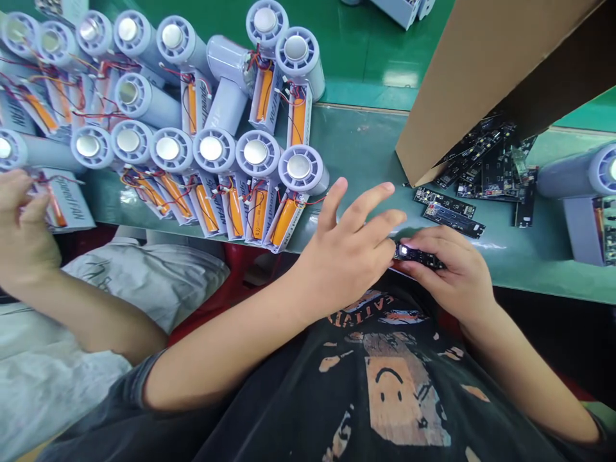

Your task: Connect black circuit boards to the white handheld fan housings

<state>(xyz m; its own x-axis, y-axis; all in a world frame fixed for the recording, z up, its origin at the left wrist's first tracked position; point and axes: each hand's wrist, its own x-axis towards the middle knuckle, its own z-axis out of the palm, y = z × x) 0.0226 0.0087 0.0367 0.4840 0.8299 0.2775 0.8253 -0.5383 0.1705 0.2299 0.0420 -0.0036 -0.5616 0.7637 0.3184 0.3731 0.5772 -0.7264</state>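
Note:
My right hand (455, 269) pinches a narrow black circuit board (423, 258) between thumb and fingers at the table's near edge. A bright white spot shows near the board's left end. My left hand (349, 256) is beside that end, its fingers spread; its thumb is hidden, so I cannot tell whether it touches the board. Just beyond my left fingers stands a lavender-grey handheld fan body (302, 168) with a silver round centre, an orange battery (285, 221) in its open handle and thin red wires. Two loose circuit boards (455, 218) lie beyond my right hand.
A tilted cardboard box (447, 83) opens toward a pile of black circuit boards (495, 160). Rows of fan bodies (168, 147) fill the left of the green table (356, 141). Another fan (584, 205) stands far right. A co-worker's hand (26, 237) is at far left.

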